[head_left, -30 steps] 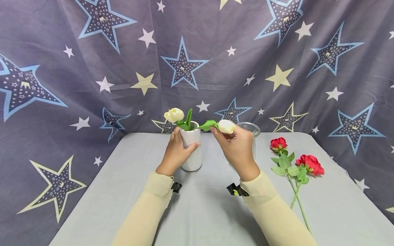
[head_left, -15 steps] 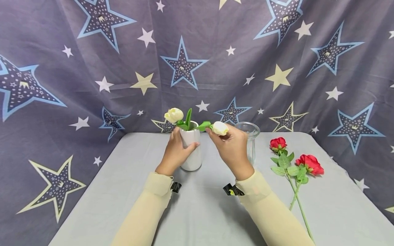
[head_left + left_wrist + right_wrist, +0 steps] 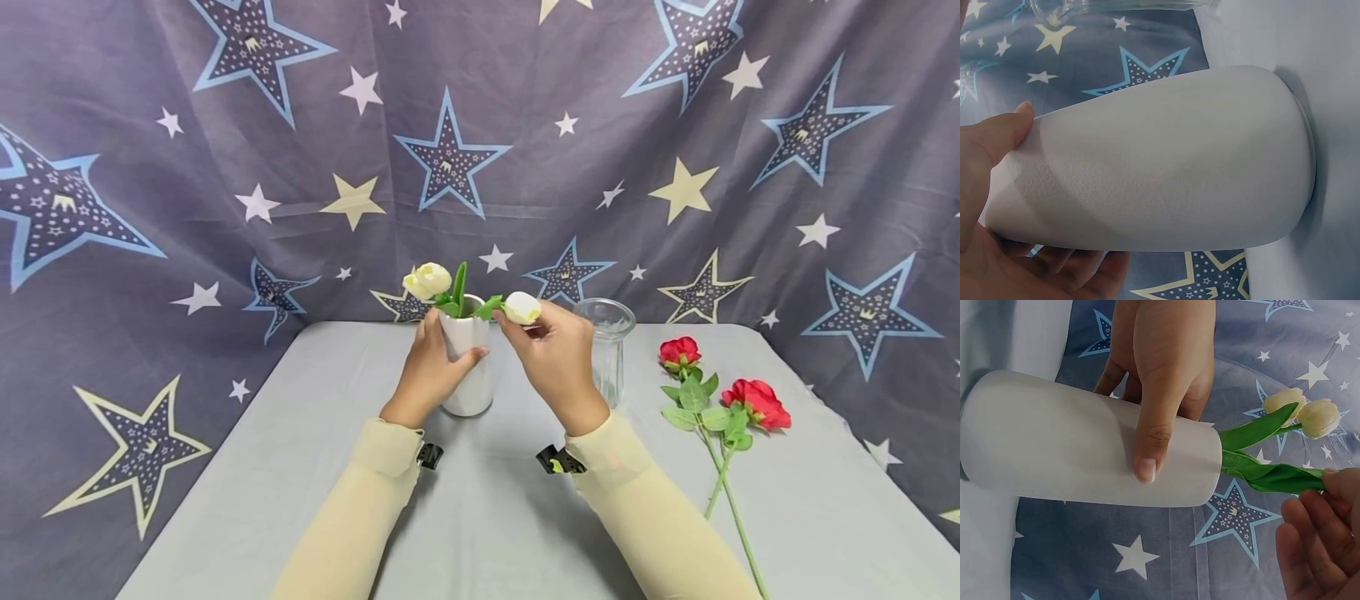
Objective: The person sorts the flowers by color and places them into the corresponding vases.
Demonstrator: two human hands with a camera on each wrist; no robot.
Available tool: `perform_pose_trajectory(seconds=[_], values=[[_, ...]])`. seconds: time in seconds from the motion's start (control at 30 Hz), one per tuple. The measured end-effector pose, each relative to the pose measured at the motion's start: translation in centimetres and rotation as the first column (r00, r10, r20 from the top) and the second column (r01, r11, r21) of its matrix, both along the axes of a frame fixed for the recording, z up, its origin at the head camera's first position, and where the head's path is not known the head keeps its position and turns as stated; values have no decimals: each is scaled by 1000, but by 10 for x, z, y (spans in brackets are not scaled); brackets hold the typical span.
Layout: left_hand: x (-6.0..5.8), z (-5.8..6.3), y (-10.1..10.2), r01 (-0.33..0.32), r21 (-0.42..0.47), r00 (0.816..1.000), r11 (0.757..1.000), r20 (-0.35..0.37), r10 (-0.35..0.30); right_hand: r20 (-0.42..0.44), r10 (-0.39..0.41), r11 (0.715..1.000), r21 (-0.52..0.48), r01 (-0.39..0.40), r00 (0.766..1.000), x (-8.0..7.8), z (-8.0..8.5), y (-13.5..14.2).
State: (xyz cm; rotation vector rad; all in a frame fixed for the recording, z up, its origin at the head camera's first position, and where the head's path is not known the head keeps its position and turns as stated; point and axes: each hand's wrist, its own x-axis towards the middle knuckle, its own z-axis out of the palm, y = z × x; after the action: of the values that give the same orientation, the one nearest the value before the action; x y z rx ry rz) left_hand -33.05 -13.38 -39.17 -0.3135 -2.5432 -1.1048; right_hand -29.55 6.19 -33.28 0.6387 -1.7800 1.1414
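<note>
A white vase stands on the table, gripped near its top by my left hand. In the left wrist view the thumb lies on one side of the vase and fingers show on the other. Cream tulips lean out over the vase's left rim, with an upright green leaf. To the right of the rim, my right hand pinches another tulip just below its bloom. In the right wrist view its green leaf runs from the fingertips into the vase mouth. The stem inside the vase is hidden.
A clear glass vase stands just right of my right hand, partly behind it. Two red roses with crossed stems lie at the table's right side. A star-patterned cloth hangs behind the grey-covered table.
My right hand has moved left toward the vase with the tulip, and less of its leaf shows above the rim. More of the glass vase is uncovered. My left hand keeps its hold.
</note>
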Motion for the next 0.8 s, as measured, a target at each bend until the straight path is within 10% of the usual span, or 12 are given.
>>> perform_pose_trajectory(seconds=[0.8], values=[[-2,-1,-1,19,-25,1000,1000,5,-19,21,-40,990,139,36,999,-21,15,-22]])
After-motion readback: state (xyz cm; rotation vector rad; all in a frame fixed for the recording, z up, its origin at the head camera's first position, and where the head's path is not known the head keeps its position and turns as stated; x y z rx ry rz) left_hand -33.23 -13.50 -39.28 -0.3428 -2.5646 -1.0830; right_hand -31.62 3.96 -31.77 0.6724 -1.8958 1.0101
